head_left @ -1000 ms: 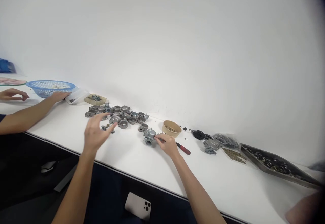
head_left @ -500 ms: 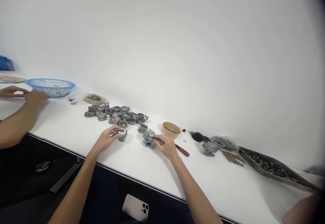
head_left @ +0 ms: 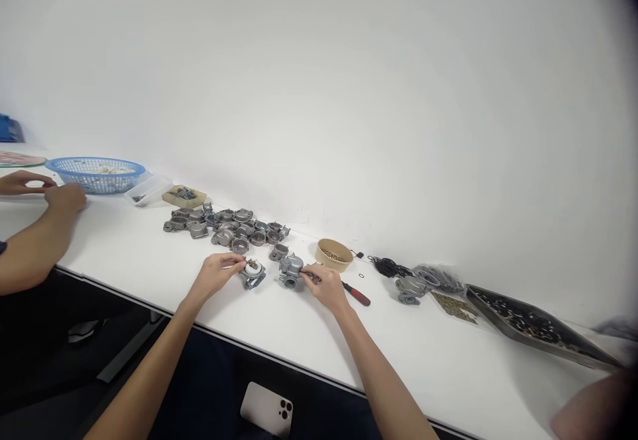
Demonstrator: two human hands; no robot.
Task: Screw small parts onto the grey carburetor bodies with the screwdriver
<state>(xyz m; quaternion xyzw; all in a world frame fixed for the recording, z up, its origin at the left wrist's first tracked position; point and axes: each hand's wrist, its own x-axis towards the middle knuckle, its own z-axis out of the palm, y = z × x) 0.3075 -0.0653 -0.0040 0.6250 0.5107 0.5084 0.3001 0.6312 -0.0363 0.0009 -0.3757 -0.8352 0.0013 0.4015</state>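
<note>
My left hand (head_left: 215,275) rests on the white table (head_left: 149,260) with its fingers closed on a small grey metal casting with a white insert (head_left: 252,272). My right hand (head_left: 326,285) pinches the side of another grey metal casting (head_left: 291,271) just to the right of the first. The two castings lie close together, a little apart. Behind them sits a pile of several similar grey castings (head_left: 226,224).
A tan bowl of small brass parts (head_left: 333,254) stands behind my right hand, a red-handled screwdriver (head_left: 357,294) beside it. Black rings (head_left: 391,267), another casting (head_left: 411,288) and a dark parts tray (head_left: 538,327) lie right. At left, another person's hands (head_left: 54,194) near a blue basket (head_left: 97,173). A phone (head_left: 266,410) lies on my lap.
My left hand went from hovering over the pile to gripping a grey casting and drew it right, next to the one in my right hand. The other person's hand pulled back from the basket.
</note>
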